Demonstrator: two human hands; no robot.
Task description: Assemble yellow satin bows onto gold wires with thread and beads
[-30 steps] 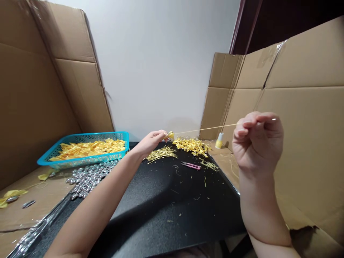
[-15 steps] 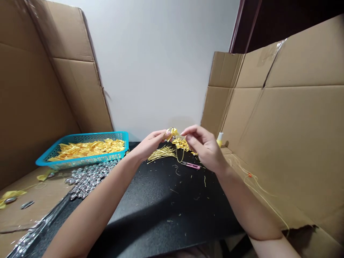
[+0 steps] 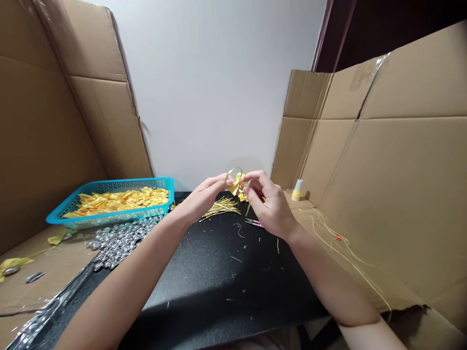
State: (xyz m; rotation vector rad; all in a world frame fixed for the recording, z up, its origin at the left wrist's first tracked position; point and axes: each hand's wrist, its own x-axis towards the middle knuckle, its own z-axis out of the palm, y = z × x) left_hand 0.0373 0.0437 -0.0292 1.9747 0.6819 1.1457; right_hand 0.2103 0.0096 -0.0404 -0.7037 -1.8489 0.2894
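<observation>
Between my hands, above the far part of the black table (image 3: 211, 262), is a yellow ribbon bow (image 3: 237, 184). My left hand (image 3: 206, 197) pinches the bow's left side with thumb and fingers. My right hand (image 3: 268, 201) is closed at the bow's right side, its fingertips touching it. A thin gold cord (image 3: 233, 169) arches in a loop over the bow, and part of it hangs below. Behind and under the hands lie a bundle of gold ties (image 3: 222, 206) and a heap of yellow bows, mostly hidden. Pink thread snips (image 3: 253, 222) lie below my right hand, partly covered.
On the left stands a blue basket (image 3: 109, 183) of yellow ribbon pieces, with a pile of silver beads (image 3: 120, 243) before it. A spool of yellow thread (image 3: 297, 189) stands at right, near loose cord (image 3: 343, 245). Cardboard walls (image 3: 394, 170) flank both sides.
My right hand has moved left and in to the bow, bringing the cord along. The cord loop that hung below now arches above the bow. My left hand stays nearly in place.
</observation>
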